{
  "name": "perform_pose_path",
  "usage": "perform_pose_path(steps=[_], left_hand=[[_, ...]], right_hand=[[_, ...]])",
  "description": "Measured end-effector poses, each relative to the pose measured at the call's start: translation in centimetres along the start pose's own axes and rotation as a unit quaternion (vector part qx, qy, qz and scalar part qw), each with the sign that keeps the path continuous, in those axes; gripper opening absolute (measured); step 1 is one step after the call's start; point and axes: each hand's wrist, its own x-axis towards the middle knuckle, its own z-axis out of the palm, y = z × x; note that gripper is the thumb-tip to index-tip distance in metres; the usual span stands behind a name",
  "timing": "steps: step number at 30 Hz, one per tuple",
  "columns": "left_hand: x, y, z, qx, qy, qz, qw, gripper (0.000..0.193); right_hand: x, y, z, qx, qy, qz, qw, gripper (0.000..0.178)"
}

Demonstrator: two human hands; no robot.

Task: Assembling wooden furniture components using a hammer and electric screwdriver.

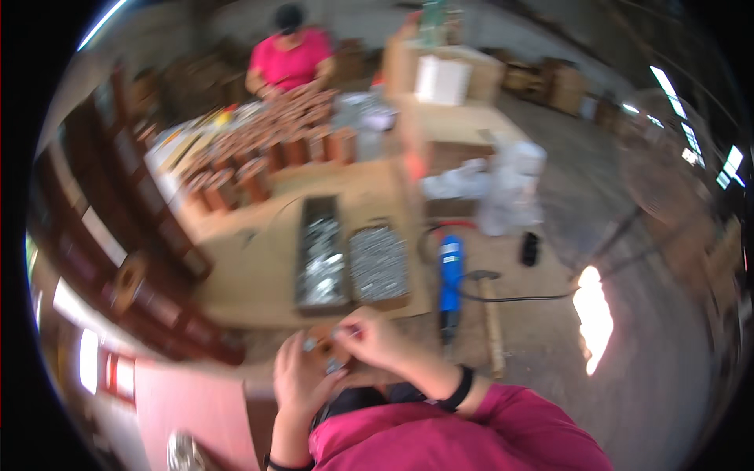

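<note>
My left hand (295,378) is wrapped round a reddish-brown block (320,355), holding it up close to my body. A dark hole and small shiny metal pieces show on the block's upper face. At the block's right side, the fingers of my right hand (378,342) are pinched together against that face. Whatever sits between them is too small and blurred to make out. Just beyond my hands, a long dark box (301,271) holds shiny metal parts. Beside it, an open carton (406,301) is filled with small grey metal pieces, perhaps screws or nails.
Right of the cartons lie a blue corded power tool (451,271) and a hammer (492,326). Many reddish-brown hollow blocks (275,141) crowd the far table; more stand stacked (149,294) at left. A person in pink (290,61) works across the table. Plastic bags (514,188) sit farther right.
</note>
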Motion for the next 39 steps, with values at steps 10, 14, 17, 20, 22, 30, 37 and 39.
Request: perform_pose_path(steps=[10,14,17,20,22,30,37,39], left_hand=[[-0.9,-1.1,1.3,-0.028,0.008,0.034,0.999,0.084],[-1.5,-1.5,2.0,-0.05,0.048,0.022,0.997,0.078],[-1.6,-1.2,1.9,-0.089,0.046,-0.005,0.995,0.076],[-1.6,-1.2,2.0,-0.145,0.041,-0.036,0.988,0.076],[-1.7,-1.2,2.2,-0.167,0.048,-0.043,0.984,0.077],[-2.6,-2.3,2.4,-0.126,0.017,-0.117,0.985,0.085],[-1.8,-1.0,1.5,0.049,-0.063,-0.115,0.99,0.073],[-1.1,-0.1,1.5,0.029,-0.078,-0.14,0.987,0.071]], right_hand=[[-1.0,1.1,0.8,0.016,0.046,-0.023,0.999,0.017],[-0.9,1.0,1.1,0.027,0.049,-0.024,0.998,0.017],[-0.9,0.8,1.3,0.03,0.051,-0.019,0.998,0.018],[-0.8,0.8,1.4,0.035,0.053,-0.013,0.998,0.018],[-0.8,1.0,1.4,0.034,0.057,-0.013,0.998,0.017],[-1.4,-1.3,-2.5,0.136,0.077,0.026,0.987,0.015],[-4.8,0.1,-8.6,-0.029,0.094,0.02,0.995,0.02],[-5.9,0.8,-10.1,-0.244,0.104,0.001,0.964,0.017]])
